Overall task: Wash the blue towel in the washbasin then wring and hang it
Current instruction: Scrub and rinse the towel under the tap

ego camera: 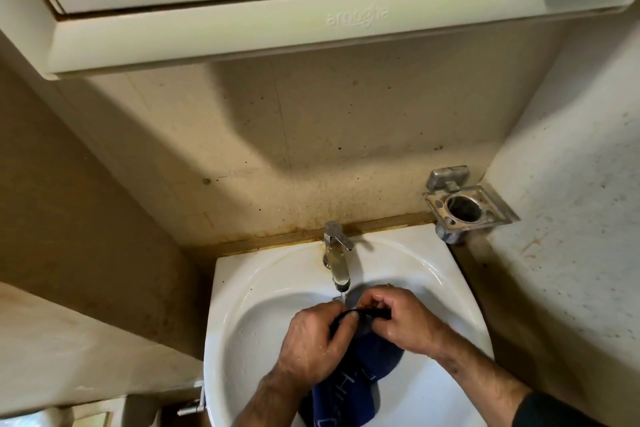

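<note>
While both hands work over the white washbasin (235, 291), the blue towel (360, 371) sits bunched inside the bowl, its top edge stretched between them and its lower part (white lettering visible) trailing toward the near rim. Left hand (313, 340): fingers curled, pinching the towel's dark edge. Right hand (398, 317): fingers curled too, gripping the same edge just beside the left. Both hands look wet. Chrome tap (336, 260) stands at the back of the basin, its spout just above the hands, a thin stream of water falling from it. 1 metal holder (467, 208) is fixed to the right wall, a cream cabinet (277, 28) overhead.
</note>
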